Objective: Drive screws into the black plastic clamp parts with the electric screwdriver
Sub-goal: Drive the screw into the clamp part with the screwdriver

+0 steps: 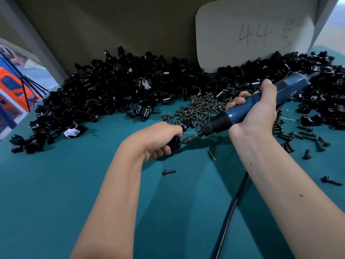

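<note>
We see black plastic clamp part (174,143) gripped in left hand (160,140), low over teal bench (56,184) near its middle; electric screwdriver (261,101), blue body with black collar, gripped in right hand (255,113), tilted down-left, bit tip (186,140) meeting clamp part; black cable (229,217) runs toward bench near edge; loose screws (201,107) heaped mid-bench, more scattered toward right edge; heaps of clamp parts (104,86) along far edge
</note>
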The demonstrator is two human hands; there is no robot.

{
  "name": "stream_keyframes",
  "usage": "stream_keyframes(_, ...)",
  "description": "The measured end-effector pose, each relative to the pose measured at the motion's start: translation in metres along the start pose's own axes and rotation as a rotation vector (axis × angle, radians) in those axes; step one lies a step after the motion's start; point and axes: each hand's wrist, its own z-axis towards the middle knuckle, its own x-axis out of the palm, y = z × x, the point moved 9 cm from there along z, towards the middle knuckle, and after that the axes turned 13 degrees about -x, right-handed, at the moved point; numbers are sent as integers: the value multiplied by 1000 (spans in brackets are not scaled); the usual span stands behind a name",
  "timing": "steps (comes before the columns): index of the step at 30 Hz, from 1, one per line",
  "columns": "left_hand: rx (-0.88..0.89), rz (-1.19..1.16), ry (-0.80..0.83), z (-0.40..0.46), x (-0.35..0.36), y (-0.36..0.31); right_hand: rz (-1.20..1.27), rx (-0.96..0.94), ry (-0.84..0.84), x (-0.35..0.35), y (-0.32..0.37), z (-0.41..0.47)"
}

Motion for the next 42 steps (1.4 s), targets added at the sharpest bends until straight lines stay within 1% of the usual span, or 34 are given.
stream_keyframes(4, -8, -48, -8, 2, 1, -1, -10, -40, 28, 5, 7, 0)
stream_keyframes(9, -3, -45, -2, 1, -1, 1, -2, -17, 50, 7, 4, -4)
stream_keyframes(12, 0, -54, 9, 0, -1, 2, 6, -23, 101, 13, 4, -5)
stream_keyframes(16, -10, -106, 18, 1, -1, 4, -94, -121, 131, 14, 7, -3)
stream_keyframes(22, -16, -148, 41, 2, 2, 2, -157, -309, 134, 13, 14, -1)
stream_keyframes(26, -4, -127, 51, 1, 8, -2, -204, -409, 181, 17, 23, -1)
stream_keyframes(30, 1, -87, 43, 0, 10, -4, -232, -466, 205, 21, 27, -3)
stream_keyframes(38, 0, -54, 24, -2, 10, -5, -262, -445, 180, 17, 23, -1)
stream_keyframes(42, -12, -103, 49, -1, 10, -2, -188, -343, 115, 15, 20, -1)
